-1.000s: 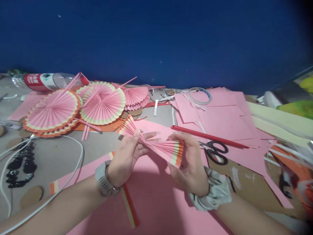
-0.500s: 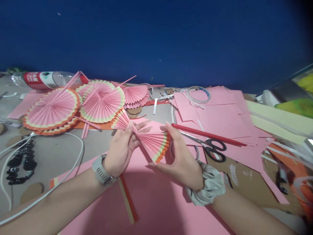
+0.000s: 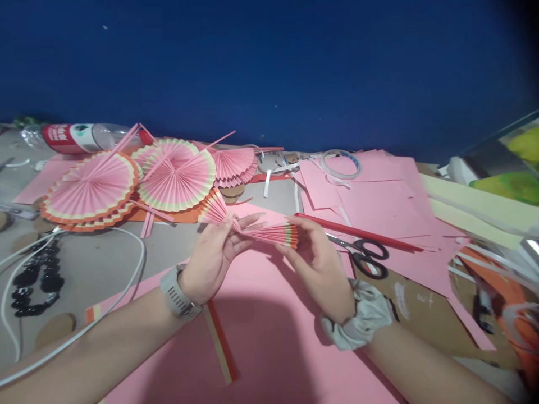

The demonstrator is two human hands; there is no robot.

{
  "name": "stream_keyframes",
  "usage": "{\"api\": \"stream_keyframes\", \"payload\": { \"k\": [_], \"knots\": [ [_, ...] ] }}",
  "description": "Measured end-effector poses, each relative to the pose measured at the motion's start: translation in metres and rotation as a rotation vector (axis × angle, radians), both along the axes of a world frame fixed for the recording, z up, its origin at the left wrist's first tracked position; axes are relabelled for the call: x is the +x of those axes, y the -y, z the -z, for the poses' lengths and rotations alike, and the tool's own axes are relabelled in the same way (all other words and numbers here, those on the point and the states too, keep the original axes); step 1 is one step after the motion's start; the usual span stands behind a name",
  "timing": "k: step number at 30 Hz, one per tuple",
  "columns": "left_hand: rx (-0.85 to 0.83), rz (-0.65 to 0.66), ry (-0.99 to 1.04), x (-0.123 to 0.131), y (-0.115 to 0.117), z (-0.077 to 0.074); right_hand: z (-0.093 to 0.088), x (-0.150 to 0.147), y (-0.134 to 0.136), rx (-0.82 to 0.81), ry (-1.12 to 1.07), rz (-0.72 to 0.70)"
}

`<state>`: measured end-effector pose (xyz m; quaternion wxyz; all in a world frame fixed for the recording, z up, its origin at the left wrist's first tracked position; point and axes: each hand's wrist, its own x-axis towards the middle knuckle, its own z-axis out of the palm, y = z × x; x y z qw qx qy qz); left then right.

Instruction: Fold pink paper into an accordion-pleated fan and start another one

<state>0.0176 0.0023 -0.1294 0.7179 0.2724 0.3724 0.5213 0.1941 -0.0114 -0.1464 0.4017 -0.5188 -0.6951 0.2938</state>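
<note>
A pleated pink paper fan (image 3: pixel 269 231) with a green and orange edge is held between both hands above a large pink sheet (image 3: pixel 261 336). My left hand (image 3: pixel 210 258), with a grey watch on its wrist, pinches the fan at its narrow middle. My right hand (image 3: pixel 315 261), with a grey scrunchie on its wrist, grips the fan's striped right end, which is squeezed nearly flat. The fan's left half spreads out behind my left fingers.
Several finished round paper fans (image 3: pixel 126 185) lie at the back left by a plastic bottle (image 3: pixel 76 137). A red stick (image 3: pixel 357 231), black scissors (image 3: pixel 362 257), a tape roll (image 3: pixel 341 164) and pink sheets (image 3: pixel 379 196) lie on the right. A white cable (image 3: pixel 105 314) and black beads (image 3: pixel 33 280) lie left.
The right half of the fan was spread open half a second ago; my right hand has now pressed its pleats together and lifted that end slightly.
</note>
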Motion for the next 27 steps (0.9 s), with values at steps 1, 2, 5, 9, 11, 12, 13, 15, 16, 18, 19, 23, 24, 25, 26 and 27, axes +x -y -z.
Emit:
{"api": "stream_keyframes", "payload": {
  "k": [1, 2, 5, 9, 11, 12, 13, 15, 16, 18, 19, 23, 24, 25, 26, 27],
  "knots": [
    [-0.002, 0.014, -0.013, 0.0, 0.0, 0.0, 0.001, 0.001, -0.001, -0.04, -0.057, -0.003],
    [-0.004, 0.023, -0.031, 0.0, 0.001, -0.001, 0.001, 0.001, -0.002, -0.064, -0.096, -0.004],
    [-0.01, 0.017, -0.11, 0.0, 0.001, 0.0, 0.001, 0.002, -0.001, -0.022, -0.077, 0.032],
    [-0.003, -0.009, -0.216, 0.0, 0.002, 0.002, -0.001, 0.002, 0.006, 0.111, -0.019, 0.077],
    [0.0, 0.026, -0.281, 0.0, 0.002, 0.004, -0.001, 0.002, 0.007, 0.122, -0.064, 0.072],
    [-0.005, 0.062, -0.315, 0.0, 0.002, 0.004, -0.001, 0.002, 0.007, 0.117, -0.092, 0.072],
    [-0.012, 0.101, -0.342, -0.001, 0.003, 0.004, -0.002, 0.002, 0.007, 0.111, -0.121, 0.075],
    [-0.024, 0.172, -0.38, 0.0, 0.003, 0.003, -0.002, 0.003, 0.005, 0.094, -0.168, 0.078],
    [-0.023, 0.201, -0.395, 0.0, 0.004, 0.002, -0.002, 0.003, 0.004, 0.088, -0.184, 0.082],
    [-0.008, 0.245, -0.417, 0.001, 0.005, 0.0, -0.002, 0.004, 0.003, 0.076, -0.198, 0.084],
    [0.003, 0.266, -0.426, 0.001, 0.005, 0.0, -0.002, 0.005, 0.002, 0.07, -0.195, 0.085],
    [0.049, 0.339, -0.445, 0.002, 0.007, -0.001, -0.002, 0.007, 0.0, 0.045, -0.181, 0.069],
    [0.066, 0.356, -0.445, 0.002, 0.008, -0.001, -0.002, 0.007, -0.001, 0.038, -0.187, 0.053],
    [0.087, 0.374, -0.449, 0.002, 0.008, -0.001, -0.002, 0.007, -0.002, 0.033, -0.194, 0.038],
    [0.108, 0.39, -0.456, 0.002, 0.008, -0.002, -0.002, 0.007, -0.003, 0.032, -0.198, 0.026],
    [0.129, 0.405, -0.466, 0.002, 0.008, -0.002, -0.002, 0.007, -0.003, 0.033, -0.199, 0.018]
  ]
}}
